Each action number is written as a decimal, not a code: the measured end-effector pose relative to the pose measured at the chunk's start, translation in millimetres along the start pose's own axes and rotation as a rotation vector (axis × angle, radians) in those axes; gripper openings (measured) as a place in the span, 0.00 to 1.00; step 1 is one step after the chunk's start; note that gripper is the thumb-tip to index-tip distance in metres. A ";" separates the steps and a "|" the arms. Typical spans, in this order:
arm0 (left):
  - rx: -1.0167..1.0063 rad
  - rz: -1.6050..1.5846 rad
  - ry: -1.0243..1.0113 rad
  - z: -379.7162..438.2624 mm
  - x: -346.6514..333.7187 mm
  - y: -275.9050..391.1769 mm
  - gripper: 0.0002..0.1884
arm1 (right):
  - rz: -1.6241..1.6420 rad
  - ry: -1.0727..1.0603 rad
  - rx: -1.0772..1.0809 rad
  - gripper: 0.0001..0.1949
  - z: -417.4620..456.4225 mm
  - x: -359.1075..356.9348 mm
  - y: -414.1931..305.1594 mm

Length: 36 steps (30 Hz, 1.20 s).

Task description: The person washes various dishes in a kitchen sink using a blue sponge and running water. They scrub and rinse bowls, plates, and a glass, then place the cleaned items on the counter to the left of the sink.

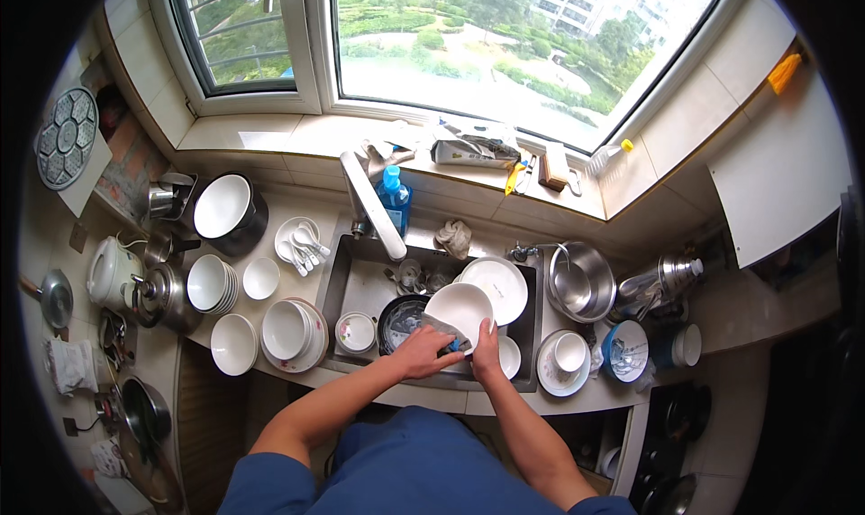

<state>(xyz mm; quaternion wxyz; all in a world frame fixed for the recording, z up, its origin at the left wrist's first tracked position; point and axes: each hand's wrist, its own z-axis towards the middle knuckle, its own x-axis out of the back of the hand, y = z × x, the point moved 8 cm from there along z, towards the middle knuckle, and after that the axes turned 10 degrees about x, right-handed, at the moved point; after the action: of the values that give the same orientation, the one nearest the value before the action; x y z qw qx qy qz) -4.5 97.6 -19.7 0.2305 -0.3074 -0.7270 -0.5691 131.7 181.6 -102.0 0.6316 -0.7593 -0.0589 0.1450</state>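
Note:
Over the sink (358,278), my right hand (485,353) grips a white bowl (459,305) by its edge and keeps it tilted. My left hand (422,354) presses a grey cloth (442,329) with a blue part against the bowl's near side. Below the left hand sits a dark pan (392,322) with suds in it. A white plate (500,288) lies just beyond the bowl. To the left, small flower-patterned bowls (355,331) stand stacked in the sink, and a small white bowl (509,357) is right of my right hand.
The faucet (374,207) reaches over the sink, beside a blue soap bottle (393,197). Stacked bowls (209,283), a plate of spoons (299,241) and a dark pot (230,211) crowd the left counter. Metal basins (580,282) and a blue bowl (625,351) stand at the right.

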 end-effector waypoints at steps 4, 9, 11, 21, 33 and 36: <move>0.190 -0.200 0.585 -8.5 9.6 -28.9 0.44 | 0.139 0.121 0.008 0.30 -3.5 0.1 -1.8; 0.507 -0.464 0.438 4.1 -5.3 -57.8 0.56 | -0.126 0.036 0.150 0.30 -14.2 -12.6 -16.8; 0.492 -0.520 0.434 7.9 -1.0 -74.7 0.46 | -0.113 0.016 0.156 0.29 -17.9 -19.3 -18.9; 0.519 -1.353 0.183 26.8 -30.1 -112.7 0.19 | 0.011 -0.286 -0.138 0.32 -14.8 -24.9 -6.4; 0.596 -0.860 0.544 26.8 -49.8 -128.9 0.26 | -0.159 -0.145 0.120 0.39 -24.8 -43.0 -29.9; 0.636 -0.799 0.578 20.2 -28.5 -91.1 0.20 | -0.150 -0.129 0.123 0.39 -13.4 -37.5 -24.7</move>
<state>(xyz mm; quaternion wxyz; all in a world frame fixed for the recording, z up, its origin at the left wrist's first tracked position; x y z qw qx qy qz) -48.8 97.0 -106.7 0.2678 0.2423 -0.8292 -0.4266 102.3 163.6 -70.3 0.6811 -0.7016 -0.1471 0.1491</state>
